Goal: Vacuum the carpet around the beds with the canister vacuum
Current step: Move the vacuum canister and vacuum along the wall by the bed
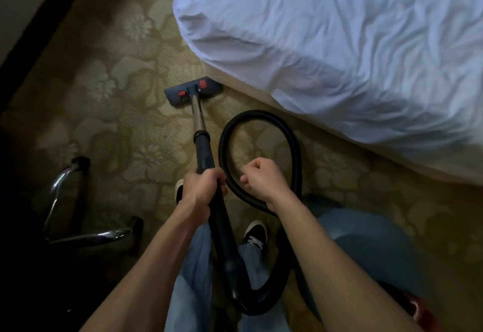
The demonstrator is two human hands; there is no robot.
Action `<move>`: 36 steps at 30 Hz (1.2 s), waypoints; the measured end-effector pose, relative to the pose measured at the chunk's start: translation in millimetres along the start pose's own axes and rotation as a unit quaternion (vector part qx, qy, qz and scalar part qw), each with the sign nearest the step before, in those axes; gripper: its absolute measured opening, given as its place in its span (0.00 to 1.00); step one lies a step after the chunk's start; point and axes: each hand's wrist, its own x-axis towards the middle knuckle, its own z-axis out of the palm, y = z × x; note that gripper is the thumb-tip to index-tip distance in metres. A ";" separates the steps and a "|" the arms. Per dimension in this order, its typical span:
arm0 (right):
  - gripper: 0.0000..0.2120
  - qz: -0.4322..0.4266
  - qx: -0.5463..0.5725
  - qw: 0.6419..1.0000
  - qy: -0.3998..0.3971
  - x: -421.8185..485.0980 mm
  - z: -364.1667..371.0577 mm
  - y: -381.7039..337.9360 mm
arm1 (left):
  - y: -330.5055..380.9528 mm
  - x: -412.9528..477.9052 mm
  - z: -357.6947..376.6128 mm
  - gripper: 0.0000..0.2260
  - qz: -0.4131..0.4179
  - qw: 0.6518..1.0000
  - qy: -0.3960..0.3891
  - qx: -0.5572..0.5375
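1. Head view, tool end: the flat grey floor head (193,90) with two red pedals lies on the olive floral-patterned carpet (117,101). Its right end sits just beside, perhaps touching, the beige bed base (251,94), under the corner of the crumpled white sheet (339,44).
2. Head view, grip: the chrome-and-black wand (199,120) slants from the floor head back to the left hand (202,188). That hand grasps the wand's black upper section with its fingers wrapped round it.
3. The right hand (261,177) is clenched in a fist above the hose loop. Nothing shows inside it, and I cannot tell whether it touches the hose.
4. The black ribbed hose (295,148) makes a wide loop on the carpet between the wand and the bed, then curves back past the black-and-white sneaker (254,235).
5. At lower right, a rounded blue-grey body (366,242) with a red part is probably the canister. It stands close behind the right arm.
6. Risks, as I judge them:
   - The hose loop lies right where the next step would land, so a foot could catch it, or a long push could kink it.
   - The floor head is close enough to the hanging sheet to suck in the fabric.
   - With only one hand steering, a back stroke could knock the bent chrome tube frame (57,188) at left.
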 end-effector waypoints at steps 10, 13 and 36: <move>0.08 0.079 0.111 0.986 0.095 -35.0 -59.5 108.8 | -74.6 -91.6 20.7 0.07 0.010 0.987 -0.048 0.152; 0.06 0.101 0.150 0.976 0.124 -35.6 -57.4 137.0 | -82.9 -100.9 23.7 0.06 0.033 0.970 -0.093 0.222; 0.12 0.281 0.644 0.627 0.335 -71.2 -62.4 286.5 | -120.9 -119.5 64.6 0.07 0.077 0.812 -0.258 0.519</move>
